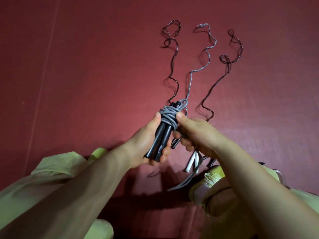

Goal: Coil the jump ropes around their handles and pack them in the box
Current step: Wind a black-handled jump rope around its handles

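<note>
My left hand [148, 144] grips a pair of black handles [159, 137] held together, their ends pointing down. A grey rope [168, 113] is wound several turns round their upper part. My right hand [195, 133] pinches that coil with the thumb and curled fingers. The loose remainder of the grey rope [208, 49] trails away over the red floor. Two dark jump ropes [172, 62] [222, 78] lie stretched out on either side of it. More handles, white [190, 163] and black [211, 163], lie under my right hand. No box shows.
The red floor [86, 66] fills the view. My foot in a pale yellow shoe [205, 187] rests at the lower right beside the lying handles. My knee in light green trousers [98, 152] sits at the lower left.
</note>
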`<state>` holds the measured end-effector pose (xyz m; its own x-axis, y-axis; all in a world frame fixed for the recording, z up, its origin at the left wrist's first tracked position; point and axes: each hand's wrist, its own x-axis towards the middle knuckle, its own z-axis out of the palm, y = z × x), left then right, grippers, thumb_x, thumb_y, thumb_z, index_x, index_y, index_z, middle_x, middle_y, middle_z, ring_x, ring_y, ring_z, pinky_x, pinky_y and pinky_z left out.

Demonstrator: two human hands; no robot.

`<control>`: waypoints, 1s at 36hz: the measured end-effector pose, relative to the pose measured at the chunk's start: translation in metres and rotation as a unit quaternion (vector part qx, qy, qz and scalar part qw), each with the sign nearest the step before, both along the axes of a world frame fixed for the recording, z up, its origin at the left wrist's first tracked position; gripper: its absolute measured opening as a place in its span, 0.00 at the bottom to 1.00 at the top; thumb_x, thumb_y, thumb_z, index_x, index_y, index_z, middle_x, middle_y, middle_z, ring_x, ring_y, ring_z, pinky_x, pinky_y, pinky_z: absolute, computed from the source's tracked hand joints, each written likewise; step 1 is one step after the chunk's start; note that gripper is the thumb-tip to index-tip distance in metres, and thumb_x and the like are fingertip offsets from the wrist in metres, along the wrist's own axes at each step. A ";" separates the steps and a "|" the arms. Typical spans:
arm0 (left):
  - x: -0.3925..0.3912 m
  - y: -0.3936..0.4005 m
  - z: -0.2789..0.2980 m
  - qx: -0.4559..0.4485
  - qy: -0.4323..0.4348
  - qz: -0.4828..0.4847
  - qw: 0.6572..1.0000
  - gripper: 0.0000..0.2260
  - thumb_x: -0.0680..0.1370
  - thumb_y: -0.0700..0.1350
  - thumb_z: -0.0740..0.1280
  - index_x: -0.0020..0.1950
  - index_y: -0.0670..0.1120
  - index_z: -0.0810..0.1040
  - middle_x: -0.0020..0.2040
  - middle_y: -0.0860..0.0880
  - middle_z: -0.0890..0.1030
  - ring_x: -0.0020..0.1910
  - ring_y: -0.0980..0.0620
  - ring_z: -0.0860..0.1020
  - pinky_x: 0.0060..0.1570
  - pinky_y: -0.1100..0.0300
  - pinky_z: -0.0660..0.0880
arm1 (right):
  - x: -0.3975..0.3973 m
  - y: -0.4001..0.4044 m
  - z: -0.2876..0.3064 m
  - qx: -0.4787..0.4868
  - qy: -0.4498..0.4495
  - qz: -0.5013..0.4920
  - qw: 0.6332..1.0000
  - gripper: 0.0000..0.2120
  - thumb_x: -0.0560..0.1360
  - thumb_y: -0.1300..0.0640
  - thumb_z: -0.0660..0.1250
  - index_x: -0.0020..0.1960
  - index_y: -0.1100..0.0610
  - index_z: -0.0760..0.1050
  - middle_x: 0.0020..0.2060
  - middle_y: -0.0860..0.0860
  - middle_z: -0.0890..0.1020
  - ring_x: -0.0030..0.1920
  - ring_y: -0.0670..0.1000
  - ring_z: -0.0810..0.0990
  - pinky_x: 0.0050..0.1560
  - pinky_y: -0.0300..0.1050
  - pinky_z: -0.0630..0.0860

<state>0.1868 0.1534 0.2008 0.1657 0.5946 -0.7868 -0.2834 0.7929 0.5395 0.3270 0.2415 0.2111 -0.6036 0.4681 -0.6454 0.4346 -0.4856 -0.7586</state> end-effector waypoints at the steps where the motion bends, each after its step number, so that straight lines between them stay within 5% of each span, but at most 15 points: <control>1: 0.000 0.000 0.000 0.004 0.027 -0.002 1.000 0.35 0.73 0.74 0.42 0.36 0.46 0.74 0.27 0.48 0.73 0.25 0.49 0.71 0.28 0.63 0.61 | 0.000 0.000 0.000 0.001 -0.007 -0.002 1.000 0.19 0.81 0.44 0.55 0.44 0.57 0.73 0.28 0.47 0.72 0.24 0.45 0.62 0.24 0.37 0.58; 13: -0.001 0.004 -0.002 0.052 0.209 0.031 0.976 0.30 0.77 0.68 0.47 0.36 0.45 0.73 0.28 0.48 0.73 0.24 0.51 0.70 0.21 0.69 0.63 | -0.002 -0.002 -0.003 0.089 -0.112 0.009 0.990 0.25 0.79 0.37 0.56 0.36 0.56 0.71 0.20 0.44 0.64 0.20 0.45 0.59 0.23 0.37 0.56; 20: -0.008 0.004 -0.011 0.086 0.334 -0.028 0.938 0.35 0.65 0.75 0.48 0.34 0.46 0.77 0.28 0.51 0.74 0.32 0.48 0.73 0.44 0.54 0.72 | -0.004 -0.003 0.000 0.070 -0.106 0.008 0.992 0.26 0.79 0.37 0.53 0.43 0.58 0.75 0.26 0.47 0.66 0.22 0.45 0.60 0.22 0.36 0.57; 26: -0.010 0.004 -0.009 0.106 0.355 -0.035 0.928 0.24 0.75 0.67 0.58 0.39 0.47 0.78 0.31 0.54 0.74 0.33 0.53 0.72 0.42 0.58 0.69 | -0.002 -0.004 0.002 0.061 -0.098 0.007 0.993 0.27 0.77 0.34 0.56 0.45 0.58 0.77 0.28 0.48 0.66 0.25 0.46 0.60 0.24 0.37 0.56; 33: -0.011 0.003 -0.008 0.115 0.340 -0.014 0.933 0.31 0.71 0.69 0.62 0.43 0.39 0.76 0.34 0.50 0.72 0.35 0.50 0.70 0.39 0.56 0.67 | -0.002 -0.002 0.002 0.057 -0.077 -0.009 0.995 0.20 0.78 0.40 0.58 0.45 0.57 0.76 0.30 0.50 0.66 0.28 0.48 0.58 0.27 0.40 0.55; 36: -0.010 0.003 -0.003 0.107 0.341 -0.033 0.933 0.24 0.72 0.67 0.65 0.39 0.44 0.72 0.34 0.50 0.70 0.34 0.50 0.68 0.36 0.56 0.64 | -0.004 -0.002 0.002 0.060 -0.057 -0.015 0.996 0.17 0.76 0.41 0.60 0.46 0.55 0.74 0.30 0.51 0.65 0.28 0.48 0.57 0.28 0.43 0.53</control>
<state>0.1768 0.1562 0.1975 -0.2881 0.7570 -0.5865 0.2287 0.6491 0.7255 0.3233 0.2392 0.2129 -0.5130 0.5628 -0.6481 0.5081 -0.4095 -0.7577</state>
